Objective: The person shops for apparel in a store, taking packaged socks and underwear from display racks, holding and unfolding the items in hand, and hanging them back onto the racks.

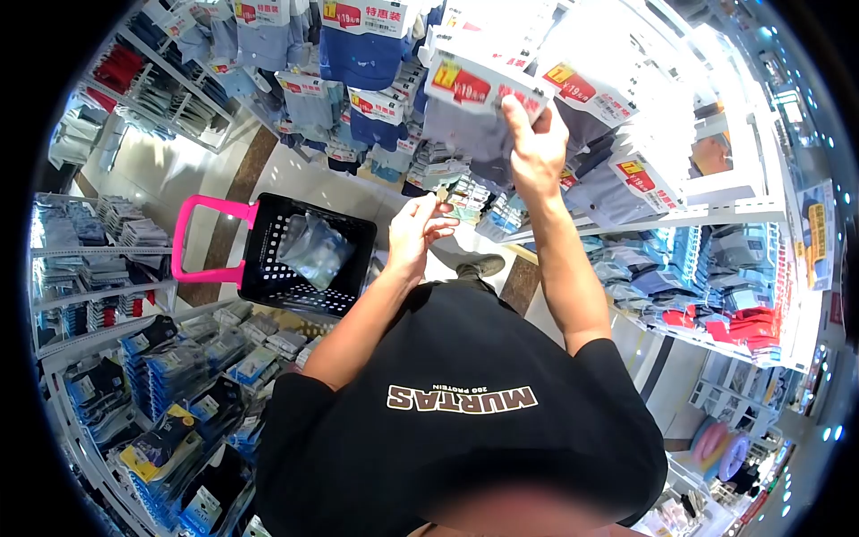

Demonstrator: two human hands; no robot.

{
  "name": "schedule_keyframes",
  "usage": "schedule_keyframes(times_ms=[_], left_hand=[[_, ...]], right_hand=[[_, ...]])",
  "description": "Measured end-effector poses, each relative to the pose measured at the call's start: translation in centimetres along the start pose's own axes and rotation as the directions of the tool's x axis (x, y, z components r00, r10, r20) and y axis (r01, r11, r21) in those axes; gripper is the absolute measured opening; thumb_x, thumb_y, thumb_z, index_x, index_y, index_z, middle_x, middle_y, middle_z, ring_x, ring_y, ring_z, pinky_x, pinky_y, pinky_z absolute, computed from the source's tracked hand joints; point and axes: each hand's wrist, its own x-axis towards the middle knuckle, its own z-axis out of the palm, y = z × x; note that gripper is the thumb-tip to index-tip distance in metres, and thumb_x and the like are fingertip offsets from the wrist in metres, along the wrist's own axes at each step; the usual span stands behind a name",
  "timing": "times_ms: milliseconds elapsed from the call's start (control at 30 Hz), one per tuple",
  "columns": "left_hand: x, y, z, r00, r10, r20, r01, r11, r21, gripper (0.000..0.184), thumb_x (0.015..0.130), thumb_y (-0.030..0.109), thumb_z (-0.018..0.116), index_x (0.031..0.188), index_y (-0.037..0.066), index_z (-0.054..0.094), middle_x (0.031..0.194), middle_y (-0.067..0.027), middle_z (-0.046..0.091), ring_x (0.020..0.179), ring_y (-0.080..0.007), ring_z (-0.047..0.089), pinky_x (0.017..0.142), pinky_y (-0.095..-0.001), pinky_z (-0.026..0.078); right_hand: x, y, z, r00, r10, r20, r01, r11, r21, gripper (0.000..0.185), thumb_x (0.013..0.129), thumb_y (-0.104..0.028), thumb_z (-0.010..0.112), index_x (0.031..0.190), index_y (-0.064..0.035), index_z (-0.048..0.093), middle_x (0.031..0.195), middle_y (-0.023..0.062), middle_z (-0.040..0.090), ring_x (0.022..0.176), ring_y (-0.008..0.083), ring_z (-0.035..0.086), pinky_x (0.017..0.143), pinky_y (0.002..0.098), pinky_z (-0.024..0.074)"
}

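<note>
garment pack point(472, 109) | white header card, yellow-and-red price panel, print slightly blurred | grey folded cloth below card | card uppermost, tilted, its right end lower | gripped at card's right end by right hand point(540, 148), before similar hanging packs point(365, 58)

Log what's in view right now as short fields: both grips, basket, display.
Right grip: pinching the printed card of a grey packaged garment
Left grip: partly curled; cannot tell whether it holds anything
Basket: black, pink handle, clear-bagged item inside
Display: hanging packs with red-and-yellow price labels
</note>
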Motion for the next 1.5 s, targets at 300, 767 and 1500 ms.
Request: schedule_keyframes(times_ms=[300, 767, 1500], left_hand=[[-0.5, -1.8, -0.6, 0.992, -0.119, 0.039, 0.118, 0.993, 0.016, 0.026, 0.097, 0.032, 0.057, 0.102, 0.007, 0.060, 0.090, -0.0074, 0.066, 0.078, -0.0188, 0.066, 0.072, -0.0311, 0.053], [0.1, -3.2, -2.1, 0.976, -0.216, 0.024, 0.213, 0.972, 0.099, 0.026, 0.094, 0.028, 0.062, 0.102, 0.004, 0.059, 0.089, -0.0086, 0.066, 0.073, -0.0166, 0.065, 0.069, -0.0284, 0.053], [0.3, -4.3, -2.0, 0.952, -0.303, 0.039, 0.291, 0.939, 0.182, 0.021, 0.095, 0.025, 0.060, 0.103, 0.005, 0.059, 0.090, -0.0081, 0.064, 0.074, -0.0163, 0.064, 0.071, -0.0305, 0.052]], right_hand=[[3.0, 5.5, 1.4, 0.993, 0.110, -0.051, -0.111, 0.994, -0.015, 0.016, 0.091, -0.010, 0.066, 0.098, 0.0041, 0.064, 0.091, 0.0077, 0.071, 0.082, 0.0096, 0.062, 0.076, 0.0256, 0.0486], [-10.6, 11.8, -7.0, 0.841, 0.541, -0.002, -0.466, 0.722, -0.512, 0.050, 0.087, -0.023, 0.068, 0.128, 0.0004, 0.053, 0.115, 0.0178, 0.066, 0.107, 0.0258, 0.064, 0.091, 0.0338, 0.0497], [-12.5, 19.2, -25.0, 0.840, 0.079, -0.537, -0.330, 0.860, -0.389, 0.058, 0.077, -0.013, 0.072, 0.126, 0.0077, 0.052, 0.127, 0.0207, 0.058, 0.119, 0.0329, 0.054, 0.103, 0.0351, 0.0380]])
